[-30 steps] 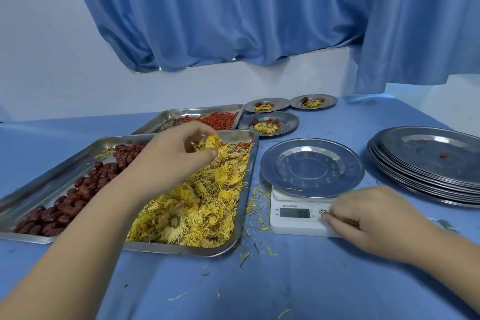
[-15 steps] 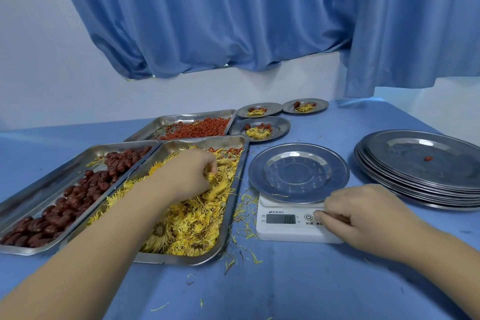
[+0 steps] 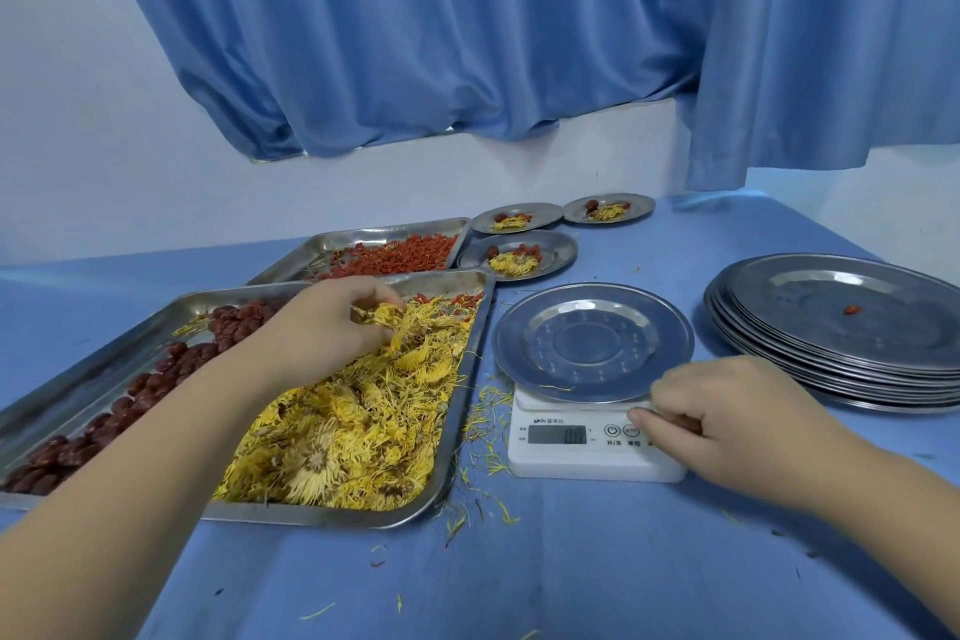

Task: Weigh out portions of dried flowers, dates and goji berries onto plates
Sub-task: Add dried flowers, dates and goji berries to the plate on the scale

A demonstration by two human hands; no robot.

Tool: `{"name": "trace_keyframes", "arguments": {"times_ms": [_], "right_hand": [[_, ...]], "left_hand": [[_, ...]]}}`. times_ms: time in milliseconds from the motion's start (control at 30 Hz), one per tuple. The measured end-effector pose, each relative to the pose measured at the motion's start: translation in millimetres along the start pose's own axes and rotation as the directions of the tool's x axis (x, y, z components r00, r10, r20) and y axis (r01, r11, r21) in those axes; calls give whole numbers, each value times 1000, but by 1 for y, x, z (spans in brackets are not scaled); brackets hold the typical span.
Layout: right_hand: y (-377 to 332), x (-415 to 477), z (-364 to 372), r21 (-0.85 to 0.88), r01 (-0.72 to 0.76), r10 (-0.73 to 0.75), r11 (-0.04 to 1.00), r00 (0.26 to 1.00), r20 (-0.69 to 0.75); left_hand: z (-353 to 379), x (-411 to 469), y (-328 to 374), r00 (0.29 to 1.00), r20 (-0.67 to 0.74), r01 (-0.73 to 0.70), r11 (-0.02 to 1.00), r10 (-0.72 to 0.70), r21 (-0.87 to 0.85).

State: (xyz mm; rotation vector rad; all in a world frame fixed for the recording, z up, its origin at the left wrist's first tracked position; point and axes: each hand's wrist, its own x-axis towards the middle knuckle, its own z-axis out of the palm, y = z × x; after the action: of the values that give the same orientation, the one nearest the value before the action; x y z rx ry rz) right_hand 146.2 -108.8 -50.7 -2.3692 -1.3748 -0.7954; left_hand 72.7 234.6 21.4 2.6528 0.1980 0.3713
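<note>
While the left hand (image 3: 327, 327) works at the far end of the dried flowers (image 3: 353, 431), left of centre, its grip is narrow: thumb and fingertips pinch a yellow tuft, a small amount that suits a light, exact portion. The flowers are heaped in a steel tray (image 3: 457, 421) whose right wall lies just beside the scale (image 3: 587, 460), so the carry, I judge, is short.

On the scale sits a plate (image 3: 592, 343), bare but for a stray petal or 2, ready to take the tuft. The right hand (image 3: 737, 426) rests on the scale's front right corner with fingers curled in and a fingertip by the buttons, probably to zero or steady it. Whether that grip holds anything I cannot tell, and the display is too blurred to read.

Dates (image 3: 104, 426) fill the tray at the left edge, and goji berries (image 3: 400, 259) lie in another tray behind, above centre. Next to them stand 3 filled plates (image 3: 519, 255), kept away from the weighing. A stack of plates (image 3: 841, 343) waits at the right, within reach, with 1 red berry on top. Loose petals (image 3: 488, 431) litter the blue counter (image 3: 571, 566) between tray and scale.
</note>
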Motion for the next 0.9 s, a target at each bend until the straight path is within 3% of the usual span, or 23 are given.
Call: {"name": "trace_keyframes", "arguments": {"times_ms": [233,467,700,900], "right_hand": [[0,0,0,6,-6,6,1000,1000,16],[1,0,-3,26,-15,14,1000,999,32],[2,0,-5,41,-31,31,999,999,10],[4,-1,-5,46,-40,39,998,999,19]], "left_hand": [[10,-2,-5,970,240,-97,967,38,237],[8,-8,-10,979,199,-69,981,33,179],[0,-14,-8,1000,12,5,997,-4,-81],[5,-16,-9,998,37,40,999,-41,16]]}}
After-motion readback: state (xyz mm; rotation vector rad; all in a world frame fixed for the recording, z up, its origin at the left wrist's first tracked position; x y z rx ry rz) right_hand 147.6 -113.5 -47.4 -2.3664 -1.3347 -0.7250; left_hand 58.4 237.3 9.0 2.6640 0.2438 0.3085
